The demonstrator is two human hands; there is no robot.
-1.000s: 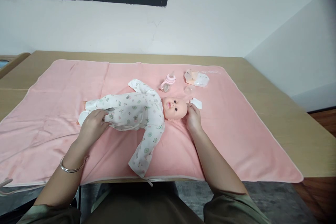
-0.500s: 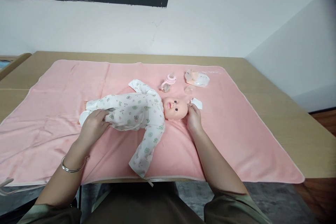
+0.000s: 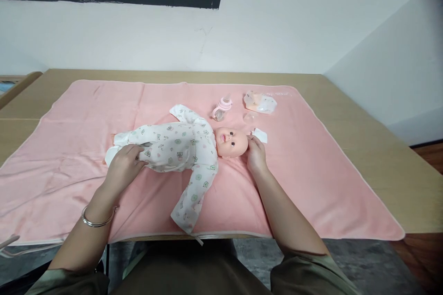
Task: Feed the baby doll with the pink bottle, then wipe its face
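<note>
A baby doll (image 3: 231, 143) lies on its back on a pink blanket (image 3: 297, 184), head to the right. It wears a white sleeper (image 3: 178, 145) with small printed animals; both sleeves lie spread out. My left hand (image 3: 126, 163) rests over the lower leg part, its bent fingers closed on the sleeper's fabric by a dark gap in it. At the top of the doll's head, my right hand (image 3: 256, 154) has its fingers curled together, fingertips against the head. Whether something small is between them is hidden. A white piece (image 3: 260, 135) like paper or cloth lies just behind that hand.
Beyond the doll's head are a pink-handled baby bottle (image 3: 222, 108), a clear dome-shaped cap (image 3: 249, 117) and a crumpled translucent packet (image 3: 259, 102). The wooden table (image 3: 374, 147) meets a white wall at the back. A white cord (image 3: 31, 251) hangs by the front left edge.
Both hands and the doll hold the same places. Only the camera view has shifted very slightly.
</note>
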